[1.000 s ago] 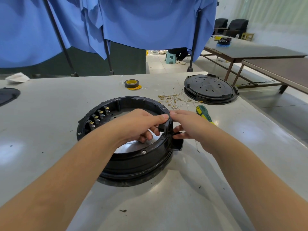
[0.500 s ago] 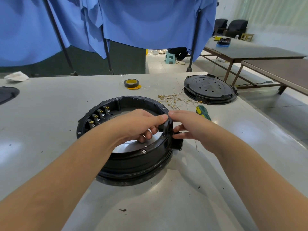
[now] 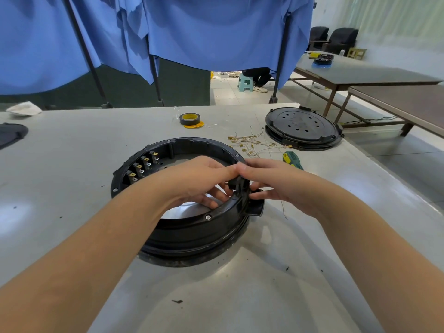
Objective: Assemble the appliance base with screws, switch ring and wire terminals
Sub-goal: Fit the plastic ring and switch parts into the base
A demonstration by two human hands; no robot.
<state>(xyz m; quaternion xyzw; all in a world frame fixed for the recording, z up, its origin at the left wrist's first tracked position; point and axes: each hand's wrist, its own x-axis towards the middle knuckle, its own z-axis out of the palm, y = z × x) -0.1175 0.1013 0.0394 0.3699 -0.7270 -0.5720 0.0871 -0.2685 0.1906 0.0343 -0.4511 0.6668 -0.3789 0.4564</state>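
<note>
A black ring-shaped appliance base (image 3: 192,231) lies on the grey table (image 3: 72,152), with a row of metal switch terminals (image 3: 143,165) inside its left wall. My left hand (image 3: 204,181) reaches inside the ring and my right hand (image 3: 271,181) comes from outside; their fingertips meet on a small black part (image 3: 237,186) at the ring's right rim, above a protruding socket (image 3: 255,207). Both hands pinch that part. Loose wires with brass terminals (image 3: 252,143) lie behind the ring. A green and yellow screwdriver (image 3: 292,159) lies partly hidden behind my right hand.
A black round cover plate (image 3: 302,127) sits at the back right near the table's edge. A roll of tape (image 3: 189,119) stands at the back centre. A white cloth (image 3: 24,108) and another black part (image 3: 10,137) lie far left. Blue drapes hang behind.
Both hands stay on the small black part at the rim; the fingertips have shifted slightly closer together. The base has not moved.
</note>
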